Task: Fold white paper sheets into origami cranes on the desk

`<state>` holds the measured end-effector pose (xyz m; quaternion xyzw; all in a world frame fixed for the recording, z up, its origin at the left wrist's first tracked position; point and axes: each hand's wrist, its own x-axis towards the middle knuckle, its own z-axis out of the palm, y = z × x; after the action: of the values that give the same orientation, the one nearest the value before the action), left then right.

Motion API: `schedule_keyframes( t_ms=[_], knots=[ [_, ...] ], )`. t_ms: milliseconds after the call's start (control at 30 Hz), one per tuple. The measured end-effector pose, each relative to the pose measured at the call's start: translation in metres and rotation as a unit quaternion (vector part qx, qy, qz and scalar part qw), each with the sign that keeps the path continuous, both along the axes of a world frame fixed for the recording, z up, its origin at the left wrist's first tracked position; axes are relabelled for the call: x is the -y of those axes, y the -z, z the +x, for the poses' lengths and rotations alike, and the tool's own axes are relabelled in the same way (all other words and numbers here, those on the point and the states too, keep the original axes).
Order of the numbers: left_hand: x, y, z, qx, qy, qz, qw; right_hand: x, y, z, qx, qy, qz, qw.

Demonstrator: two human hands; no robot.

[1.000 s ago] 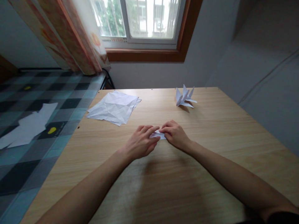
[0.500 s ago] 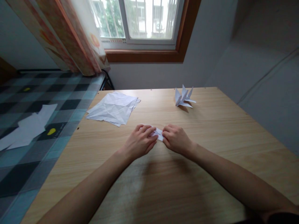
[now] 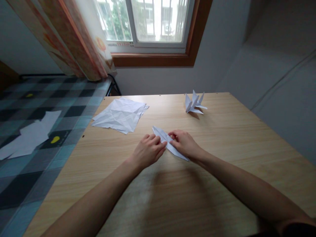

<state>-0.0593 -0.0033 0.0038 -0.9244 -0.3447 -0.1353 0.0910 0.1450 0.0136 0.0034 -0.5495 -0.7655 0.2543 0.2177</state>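
A narrow, pointed piece of folded white paper (image 3: 175, 151) lies slantwise between my hands, low over the table or on it. My left hand (image 3: 148, 149) is closed, with thumb and fingers on the paper's left edge. From the other side my right hand (image 3: 185, 142) pinches it near the middle, fingers curled. One tip of the paper points away to the left, the other back towards my right wrist. The undersides of my fingers are hidden.
Creased white sheets (image 3: 120, 113) lie at the table's far left. Folded paper cranes (image 3: 194, 103) stand near the back edge of the wooden table (image 3: 234, 138). More white paper (image 3: 32, 136) rests on the checked bedspread (image 3: 19, 187) at left. A window (image 3: 158, 23) is behind.
The folded paper has turned and now lies slantwise, with more of it showing. My fingers no longer cover most of it; the right hand has shifted its hold.
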Motion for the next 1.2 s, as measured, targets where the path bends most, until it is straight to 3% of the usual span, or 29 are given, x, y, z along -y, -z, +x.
schedule_keyframes(
  t_ms=[100,233,367,467,567,667,733,967,1200],
  knots=[
    [0.0,0.001,0.0,0.029,-0.006,-0.032,0.999,0.001,-0.002,0.0,-0.016,0.01,-0.035,0.999],
    [-0.001,0.004,-0.002,0.102,-0.03,-0.082,0.991,0.004,0.001,-0.001,-0.088,0.035,-0.029,0.995],
    [-0.002,0.01,0.0,0.272,-0.09,-0.137,0.948,0.006,0.006,-0.006,-0.214,0.061,-0.02,0.975],
    [-0.003,0.015,0.005,0.433,-0.14,-0.174,0.874,0.006,0.009,-0.01,-0.349,0.056,-0.052,0.934],
    [-0.004,0.016,0.012,0.556,-0.133,-0.286,0.769,0.007,0.012,-0.014,-0.466,0.052,-0.08,0.88],
    [-0.001,0.012,0.019,0.617,-0.094,-0.421,0.658,0.011,0.016,-0.019,-0.519,0.054,-0.073,0.85],
    [0.002,0.009,0.023,0.633,-0.095,-0.45,0.623,0.014,0.017,-0.021,-0.536,0.048,-0.069,0.84],
    [0.006,0.005,0.026,0.657,-0.109,-0.459,0.588,0.018,0.015,-0.022,-0.527,0.056,-0.108,0.841],
    [0.003,0.007,0.026,0.627,-0.115,-0.467,0.613,0.014,0.015,-0.02,-0.508,0.074,-0.104,0.852]
  ],
)
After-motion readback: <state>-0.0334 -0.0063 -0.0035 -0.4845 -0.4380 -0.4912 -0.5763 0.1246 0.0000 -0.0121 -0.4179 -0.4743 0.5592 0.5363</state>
